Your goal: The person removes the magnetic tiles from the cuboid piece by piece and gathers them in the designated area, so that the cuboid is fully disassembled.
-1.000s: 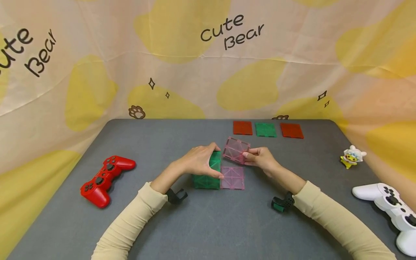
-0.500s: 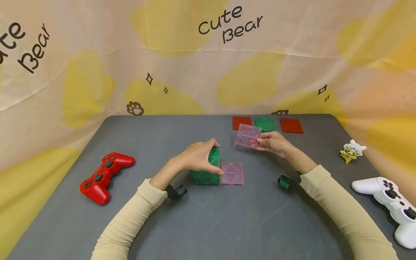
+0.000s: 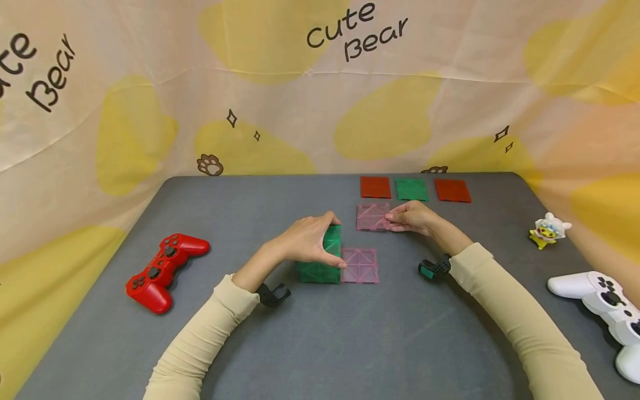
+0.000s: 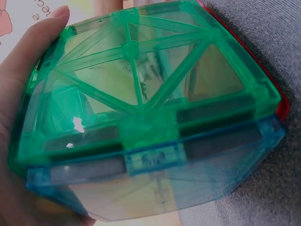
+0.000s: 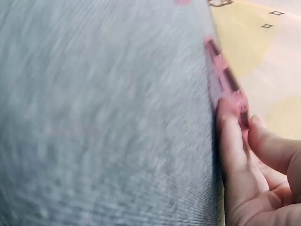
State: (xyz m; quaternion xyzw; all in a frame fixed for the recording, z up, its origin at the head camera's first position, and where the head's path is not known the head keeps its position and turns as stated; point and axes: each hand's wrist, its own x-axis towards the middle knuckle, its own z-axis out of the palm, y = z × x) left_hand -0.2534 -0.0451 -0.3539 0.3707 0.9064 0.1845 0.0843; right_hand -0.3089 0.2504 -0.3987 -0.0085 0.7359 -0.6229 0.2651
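Note:
My left hand (image 3: 303,243) grips a box built of see-through magnetic tiles (image 3: 320,272), thumb on its near side and fingers at the far side. In the left wrist view the green tile (image 4: 141,70) forms its top, with a blue tile (image 4: 164,188) along one side. Flat on the table against the box's right side lies a pink tile (image 3: 360,265). My right hand (image 3: 412,216) pinches another pink tile (image 3: 372,216) by its right edge, low over the table; whether it touches the surface I cannot tell.
Along the far edge lie a red tile (image 3: 375,187), a green tile (image 3: 411,189) and another red tile (image 3: 452,190). A red game controller (image 3: 167,272) is at left. A small figurine (image 3: 547,230) and a white controller (image 3: 600,311) are at right.
My right hand has carried the pink tile away from me, slightly right, then lowered it nearly flat in front of the far row. The left hand stays on the box.

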